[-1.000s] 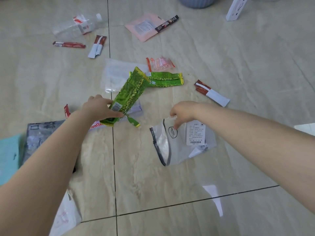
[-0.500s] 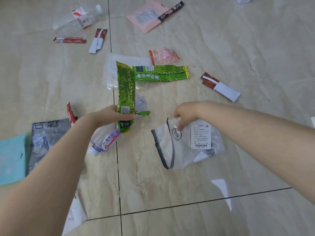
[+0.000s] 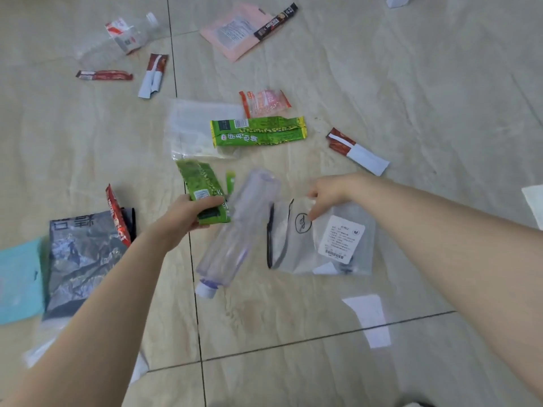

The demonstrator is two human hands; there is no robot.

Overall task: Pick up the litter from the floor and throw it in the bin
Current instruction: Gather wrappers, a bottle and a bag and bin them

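My left hand (image 3: 188, 214) is shut on a crumpled green snack wrapper (image 3: 201, 186) just above the floor. A clear plastic bottle (image 3: 239, 230) with a white cap slants right beside that hand, blurred; whether the hand also holds it I cannot tell. My right hand (image 3: 330, 193) pinches the top edge of a clear zip bag (image 3: 296, 254) with a white label, which lies on the tiles. The bin is out of view.
Litter is scattered over the beige tiles: a second green wrapper (image 3: 258, 132), a clear plastic sheet (image 3: 194, 127), an orange wrapper (image 3: 266, 101), red-and-white sachets (image 3: 357, 151) (image 3: 154, 74), a pink pouch (image 3: 235, 30), another bottle (image 3: 123, 36), a grey foil bag (image 3: 79, 254).
My left hand has drawn the green wrapper nearer and lower. The clear bottle has shifted to the right of that hand and looks blurred. My right hand stays on the zip bag.
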